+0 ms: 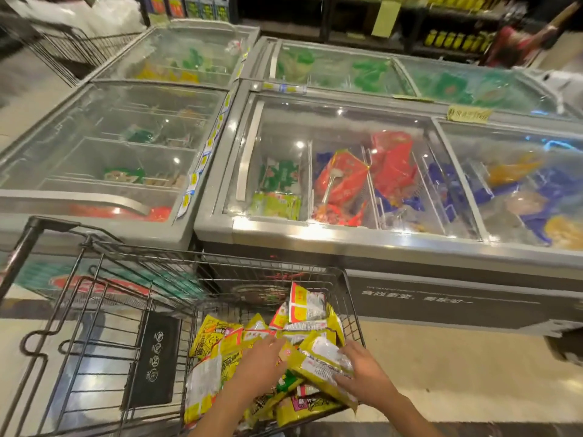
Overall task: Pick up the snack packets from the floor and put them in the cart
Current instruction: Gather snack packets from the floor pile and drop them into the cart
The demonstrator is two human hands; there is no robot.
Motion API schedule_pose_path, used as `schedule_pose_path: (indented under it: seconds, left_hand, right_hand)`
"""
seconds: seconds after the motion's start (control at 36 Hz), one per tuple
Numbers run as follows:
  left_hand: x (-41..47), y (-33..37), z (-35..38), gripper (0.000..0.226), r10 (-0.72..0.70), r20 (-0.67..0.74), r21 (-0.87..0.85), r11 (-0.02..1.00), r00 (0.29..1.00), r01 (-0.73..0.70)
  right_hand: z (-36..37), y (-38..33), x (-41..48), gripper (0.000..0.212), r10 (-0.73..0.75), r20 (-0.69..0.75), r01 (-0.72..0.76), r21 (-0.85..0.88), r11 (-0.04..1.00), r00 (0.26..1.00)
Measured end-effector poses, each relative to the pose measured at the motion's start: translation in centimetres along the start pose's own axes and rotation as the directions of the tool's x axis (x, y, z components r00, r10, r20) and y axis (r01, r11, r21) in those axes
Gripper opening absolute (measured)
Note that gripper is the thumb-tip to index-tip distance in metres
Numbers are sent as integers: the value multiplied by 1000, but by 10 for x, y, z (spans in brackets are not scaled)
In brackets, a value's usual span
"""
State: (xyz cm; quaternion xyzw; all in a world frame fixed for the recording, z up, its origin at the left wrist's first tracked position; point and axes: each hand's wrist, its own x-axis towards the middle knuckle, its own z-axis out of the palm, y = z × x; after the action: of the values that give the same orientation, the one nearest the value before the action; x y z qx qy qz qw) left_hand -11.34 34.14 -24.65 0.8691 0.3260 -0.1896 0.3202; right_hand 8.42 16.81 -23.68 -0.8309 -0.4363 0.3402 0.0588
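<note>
A wire shopping cart (pixel 104 298) stands at the lower left, its right end filled with several yellow and red snack packets (pixel 217 348). Both my hands reach into that pile. My left hand (pixel 262 364) lies flat on the packets with fingers spread, pressing on them. My right hand (pixel 366 373) rests on a yellow packet with a white label (pixel 321 357) at the cart's right edge, fingers curled over its end. No packets show on the floor in this view.
Glass-topped chest freezers (pixel 362 244) stand right behind the cart, filled with frozen goods. A black child-seat flap (pixel 154 361) sits in the cart's middle. Beige floor (pixel 457 373) lies to the right. Shelves and another cart are at the back.
</note>
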Motion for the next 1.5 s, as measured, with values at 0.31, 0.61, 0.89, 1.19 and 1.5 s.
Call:
schedule_pose_path:
  seconds: [0.31, 0.61, 0.89, 1.19, 1.5]
  left_hand:
    - [13, 158, -147, 54, 428, -243, 209, 899, 870, -384]
    - [33, 341, -123, 60, 669, -192, 360, 729, 718, -582]
    - [26, 492, -22, 56, 747, -91, 210, 661, 658, -721]
    - [23, 565, 98, 59, 759, 211, 213, 579, 616, -787]
    - [86, 550, 218, 67, 618, 488, 261, 571, 617, -779]
  right_hand:
    - [-162, 55, -59, 40, 5, -440, 54, 121, 991, 898]
    - [-214, 192, -192, 39, 181, -695, 31, 281, 959, 696]
    - [-178, 338, -312, 36, 400, -730, -59, 445, 894, 554]
    - [-73, 415, -394, 32, 695, -588, -158, 706, 691, 413]
    - [50, 448, -375, 33, 837, -275, -289, 849, 443, 474]
